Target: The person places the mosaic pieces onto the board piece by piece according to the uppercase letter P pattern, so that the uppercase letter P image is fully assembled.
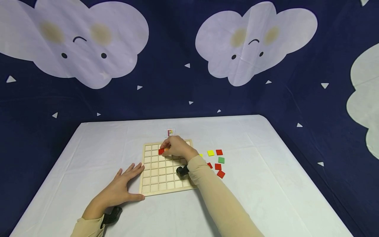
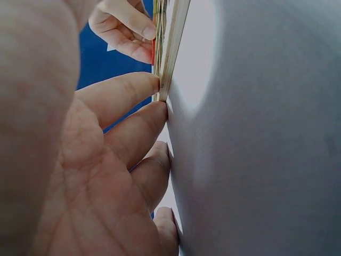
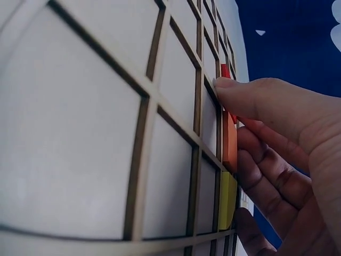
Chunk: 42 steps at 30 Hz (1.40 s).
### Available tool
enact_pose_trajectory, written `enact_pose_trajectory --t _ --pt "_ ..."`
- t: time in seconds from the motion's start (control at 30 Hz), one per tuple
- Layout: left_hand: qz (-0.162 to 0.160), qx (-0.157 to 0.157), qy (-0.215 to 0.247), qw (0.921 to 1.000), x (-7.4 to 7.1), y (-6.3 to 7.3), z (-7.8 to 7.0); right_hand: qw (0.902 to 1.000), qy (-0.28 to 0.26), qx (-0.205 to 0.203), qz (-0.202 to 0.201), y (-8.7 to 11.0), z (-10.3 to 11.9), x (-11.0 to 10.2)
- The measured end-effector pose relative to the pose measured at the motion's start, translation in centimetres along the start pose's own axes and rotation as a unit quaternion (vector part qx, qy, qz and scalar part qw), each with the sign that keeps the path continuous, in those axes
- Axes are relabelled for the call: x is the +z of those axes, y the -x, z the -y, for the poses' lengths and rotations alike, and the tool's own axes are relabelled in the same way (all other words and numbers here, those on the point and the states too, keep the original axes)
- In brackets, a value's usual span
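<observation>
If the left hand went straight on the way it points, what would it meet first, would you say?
Most likely the pale wooden grid board: the fingertips of the left hand seem to touch its left edge, though depth makes contact hard to confirm.

Head view: high, forward-down, farthest; wrist views: close, low, rolled sideways along board; all share board.

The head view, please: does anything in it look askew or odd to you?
Yes: the printed clouds on the backdrop appear upside down, mouths above eyes. The loose tiles right of the board lie at uneven angles. Nothing looks spilled or damaged.
</observation>
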<state>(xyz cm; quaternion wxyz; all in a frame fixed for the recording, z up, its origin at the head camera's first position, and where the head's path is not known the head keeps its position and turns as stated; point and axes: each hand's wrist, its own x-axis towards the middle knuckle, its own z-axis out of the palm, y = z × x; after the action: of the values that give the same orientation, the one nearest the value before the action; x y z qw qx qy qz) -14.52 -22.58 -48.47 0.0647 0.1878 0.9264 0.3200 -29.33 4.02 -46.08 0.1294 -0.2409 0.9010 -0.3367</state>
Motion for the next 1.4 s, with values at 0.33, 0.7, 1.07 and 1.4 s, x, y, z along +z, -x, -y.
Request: enact_pose_trajectory --t 0.33,0.7,1.07,1.4 --pt "0.000 0.001 0.001 1.0000 0.0 0.1 0.0 0.9997 0.000 -0.019 0.013 0.3 0.2 -0.5" --pt "0.006 -0.008 0.003 0.9999 0.0 0.1 -0.1 0.9997 -0.004 -0.014 0.017 2.0 -1.2 -4.2" --pt "0.003 -0.006 0.008 0.9999 0.0 0.0 0.1 0.9994 0.034 -0.003 0.001 4.8 -4.4 -9.4" --pt "0.005 -0.006 0.011 0.9999 -0.1 0.1 -0.1 0.9988 0.046 0.016 -0.002 7.2 -7.1 -11.7"
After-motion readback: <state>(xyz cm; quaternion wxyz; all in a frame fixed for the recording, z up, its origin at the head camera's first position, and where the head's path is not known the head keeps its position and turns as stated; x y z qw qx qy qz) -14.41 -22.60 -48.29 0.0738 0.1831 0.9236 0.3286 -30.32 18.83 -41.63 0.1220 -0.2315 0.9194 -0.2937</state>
